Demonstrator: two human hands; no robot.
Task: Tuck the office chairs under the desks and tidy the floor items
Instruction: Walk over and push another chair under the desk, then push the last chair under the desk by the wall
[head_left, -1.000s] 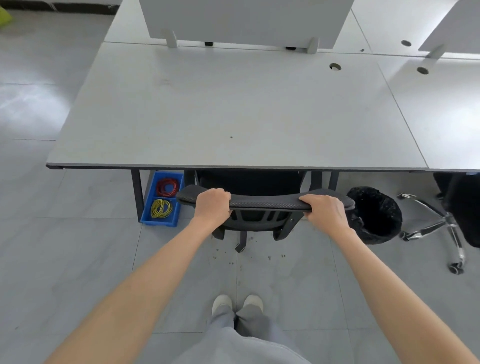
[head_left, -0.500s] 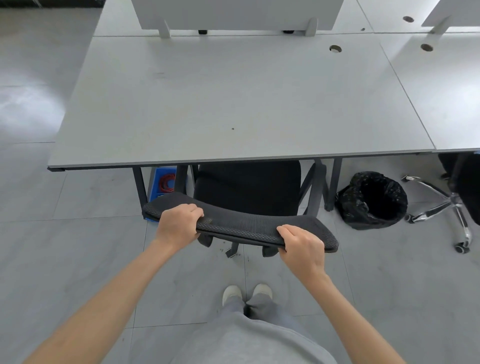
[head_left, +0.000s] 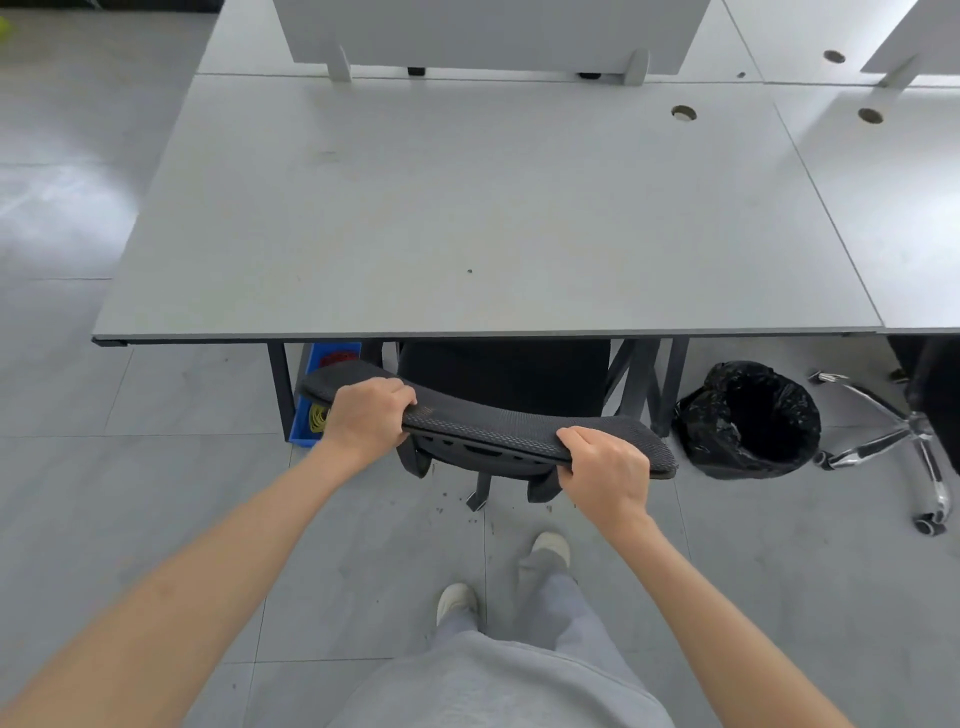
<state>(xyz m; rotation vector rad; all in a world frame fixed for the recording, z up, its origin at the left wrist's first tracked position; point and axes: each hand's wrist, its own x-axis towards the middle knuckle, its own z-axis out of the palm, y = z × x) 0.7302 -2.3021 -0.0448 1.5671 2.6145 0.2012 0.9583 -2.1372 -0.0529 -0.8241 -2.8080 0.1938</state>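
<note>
Both hands grip the top edge of the chair (head_left: 498, 421) back: left hand (head_left: 366, 418) at 9 o'clock, right hand (head_left: 605, 470) at 3, fingers curled over the mesh. The seat sits under the table (head_left: 467, 208). A blue tray (head_left: 306, 421) lies at 9 o'clock of the chair, a bin (head_left: 748, 418) at 3.

desk (head_left: 467, 208) hides chair seat (head_left: 504, 374) and blue bin (head_left: 304, 431).
</note>
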